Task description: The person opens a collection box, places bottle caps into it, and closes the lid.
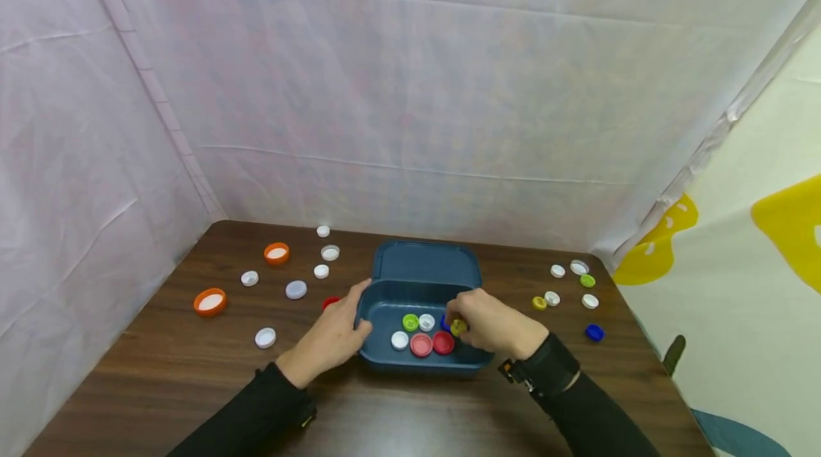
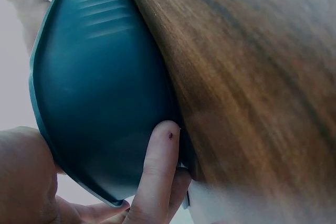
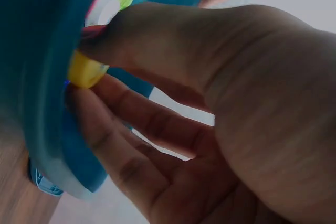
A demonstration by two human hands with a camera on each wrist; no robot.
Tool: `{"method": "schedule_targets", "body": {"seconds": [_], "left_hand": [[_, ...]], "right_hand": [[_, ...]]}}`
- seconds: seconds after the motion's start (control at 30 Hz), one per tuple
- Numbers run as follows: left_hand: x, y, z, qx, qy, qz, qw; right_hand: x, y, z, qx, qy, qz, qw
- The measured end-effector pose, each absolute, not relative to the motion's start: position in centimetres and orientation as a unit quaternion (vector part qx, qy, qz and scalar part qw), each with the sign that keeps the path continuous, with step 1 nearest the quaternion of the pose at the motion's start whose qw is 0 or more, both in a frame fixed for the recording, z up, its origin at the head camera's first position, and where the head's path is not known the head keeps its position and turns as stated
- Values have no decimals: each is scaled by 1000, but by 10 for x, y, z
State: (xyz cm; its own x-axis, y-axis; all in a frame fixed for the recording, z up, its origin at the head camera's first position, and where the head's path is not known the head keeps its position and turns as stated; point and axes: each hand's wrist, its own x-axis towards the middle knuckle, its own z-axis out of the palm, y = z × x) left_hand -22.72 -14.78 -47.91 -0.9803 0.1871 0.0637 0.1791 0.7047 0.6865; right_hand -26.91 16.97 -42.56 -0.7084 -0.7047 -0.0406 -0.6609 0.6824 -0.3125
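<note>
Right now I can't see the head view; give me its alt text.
The right hand pinches a yellow cap inside an open blue box; the left hand holds its side. Other caps lie on the brown table either side.

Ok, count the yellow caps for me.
2. One yellow cap is pinched in the right hand, inside the blue box; the second yellow cap lies on the table to the box's right. Others could be hidden under the hand.
</note>
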Motion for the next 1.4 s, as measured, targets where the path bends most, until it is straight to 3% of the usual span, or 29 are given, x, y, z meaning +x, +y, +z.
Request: {"method": "schedule_targets", "body": {"seconds": [0.23,0.6,1.4], "left_hand": [[-228,-147,-479,105,923,371,3],[-228,-150,-481,121,923,365,-15],[-228,-149,-480,121,921,369,-16]], "right_hand": [[-265,168,-424,-378,913,-120,94],[-270,169,-426,-382,912,-137,65],[-281,203,-419,-324,921,-193,-99]]}}
